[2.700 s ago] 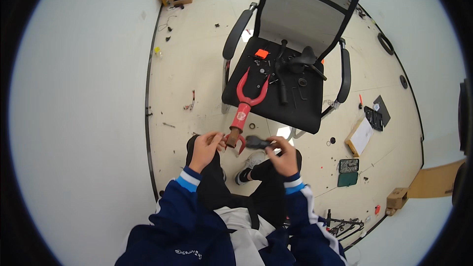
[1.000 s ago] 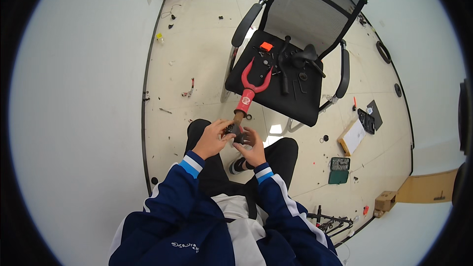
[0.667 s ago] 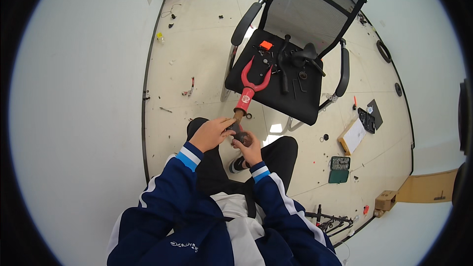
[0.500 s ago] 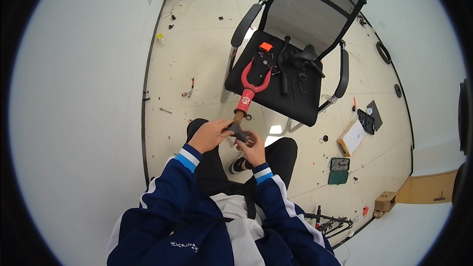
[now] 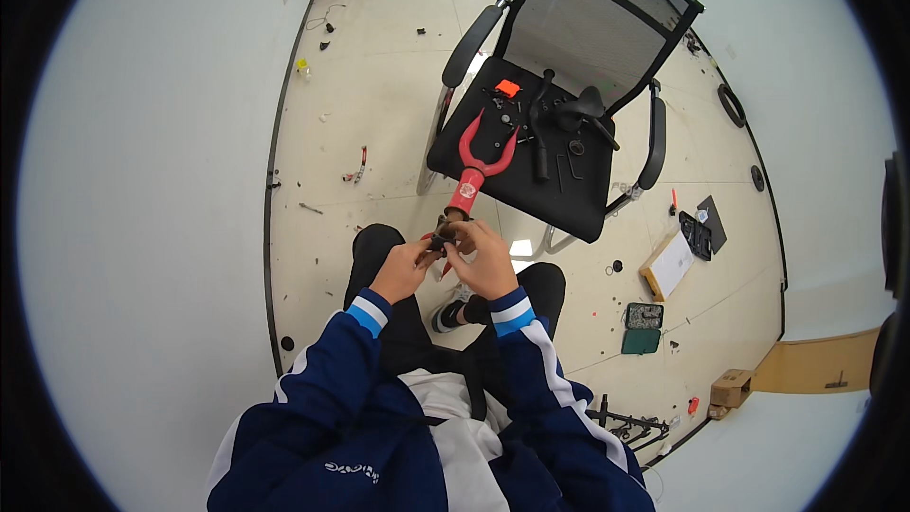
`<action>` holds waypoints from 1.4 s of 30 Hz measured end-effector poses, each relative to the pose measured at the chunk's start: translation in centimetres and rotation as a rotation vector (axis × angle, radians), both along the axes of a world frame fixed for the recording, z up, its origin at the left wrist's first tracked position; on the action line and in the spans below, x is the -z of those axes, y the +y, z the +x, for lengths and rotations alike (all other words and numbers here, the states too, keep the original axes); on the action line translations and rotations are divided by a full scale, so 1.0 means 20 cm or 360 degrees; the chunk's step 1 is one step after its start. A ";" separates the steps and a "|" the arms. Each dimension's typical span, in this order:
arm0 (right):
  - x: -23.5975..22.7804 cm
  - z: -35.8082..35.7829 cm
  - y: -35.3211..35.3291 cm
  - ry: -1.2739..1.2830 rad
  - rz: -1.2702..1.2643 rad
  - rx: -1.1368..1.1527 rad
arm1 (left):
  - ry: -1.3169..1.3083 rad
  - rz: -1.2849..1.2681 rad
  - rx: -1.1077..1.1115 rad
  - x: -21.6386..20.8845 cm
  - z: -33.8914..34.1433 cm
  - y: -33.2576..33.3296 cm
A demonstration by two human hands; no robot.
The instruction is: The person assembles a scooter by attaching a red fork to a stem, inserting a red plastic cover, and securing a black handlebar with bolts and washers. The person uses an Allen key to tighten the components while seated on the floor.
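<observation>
A red bicycle fork (image 5: 487,167) leans with its two prongs over the chair seat and its tube end toward me. At that tube end a small dark clamp-like part (image 5: 443,240) sits between my hands, partly covered by fingers. My left hand (image 5: 400,269) pinches it from the left. From the right, my right hand (image 5: 484,264) closes its thumb and fingers on the same part. A thin red pointed piece (image 5: 445,269) shows just below the hands; what it belongs to is hidden.
The black chair (image 5: 569,199) stands ahead. On its seat lie a black handlebar (image 5: 539,133), a bicycle saddle (image 5: 580,110), hex keys (image 5: 572,169), an orange piece (image 5: 507,88) and small hardware. On the floor at right are a green case (image 5: 642,339) and a carton (image 5: 732,387).
My right hand has moved up and over the dark part, which has turned and is more covered. The red pointed piece has come into sight below. The whole view has shifted slightly.
</observation>
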State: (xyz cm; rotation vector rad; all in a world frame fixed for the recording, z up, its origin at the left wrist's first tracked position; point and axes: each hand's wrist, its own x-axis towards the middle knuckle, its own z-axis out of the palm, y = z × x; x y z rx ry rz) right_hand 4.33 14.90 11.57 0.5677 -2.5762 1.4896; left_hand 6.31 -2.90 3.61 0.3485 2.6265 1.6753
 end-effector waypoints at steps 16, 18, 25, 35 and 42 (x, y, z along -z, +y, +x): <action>0.54 0.14 0.08 -0.1015 -0.0601 0.0164 | 0.0170 -0.0212 -0.0123 -0.14 -0.03 0.01; 0.55 0.11 0.09 -0.1133 -0.0727 0.0156 | 0.0206 -0.0235 -0.0149 -0.13 -0.03 0.04; 0.63 0.03 -0.03 -0.2031 -0.1311 0.0261 | 0.0315 -0.0345 -0.0186 -0.22 -0.05 0.12; 0.33 0.14 0.27 -0.1706 -0.1928 0.0250 | 0.0143 -0.0299 -0.0234 -0.15 -0.03 -0.02; 0.21 0.23 0.74 -0.1041 -0.2459 0.0491 | -0.0173 -0.0034 -0.0360 -0.18 -0.07 -0.04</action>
